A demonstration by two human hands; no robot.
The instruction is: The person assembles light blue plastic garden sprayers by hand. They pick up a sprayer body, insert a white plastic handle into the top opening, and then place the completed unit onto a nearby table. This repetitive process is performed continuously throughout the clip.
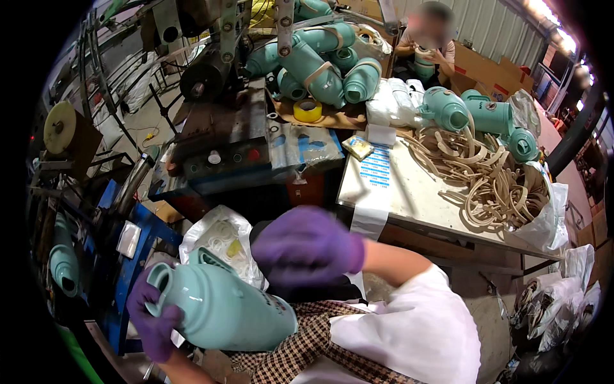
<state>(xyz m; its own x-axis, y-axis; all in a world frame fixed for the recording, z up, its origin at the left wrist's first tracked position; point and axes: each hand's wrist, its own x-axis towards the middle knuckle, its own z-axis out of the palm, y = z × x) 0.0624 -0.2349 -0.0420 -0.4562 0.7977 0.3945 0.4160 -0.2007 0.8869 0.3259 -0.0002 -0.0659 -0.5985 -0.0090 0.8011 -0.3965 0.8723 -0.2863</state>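
A pale teal thermos jug body (pixel 233 313) lies tilted across my lap, its open mouth toward the left and its handle upward. My left hand (pixel 152 313), in a purple glove, is closed around the rim at the mouth. Above the jug body hangs my right hand (pixel 306 248), also gloved in purple; motion smears its fingers, so whether it holds anything is hidden. Beside the jug stands an open white plastic bag (pixel 246 264) with white rings inside, partly covered by the jug and the right hand.
Ahead is a machine with a control panel (pixel 224 160). More teal jugs (pixel 313 70) are piled behind yellow tape (pixel 307 111). On the right table (pixel 409 192) lie beige strips (pixel 492 185), a label sheet (pixel 376 168) and jugs. A person (pixel 425 51) sits beyond, holding a jug.
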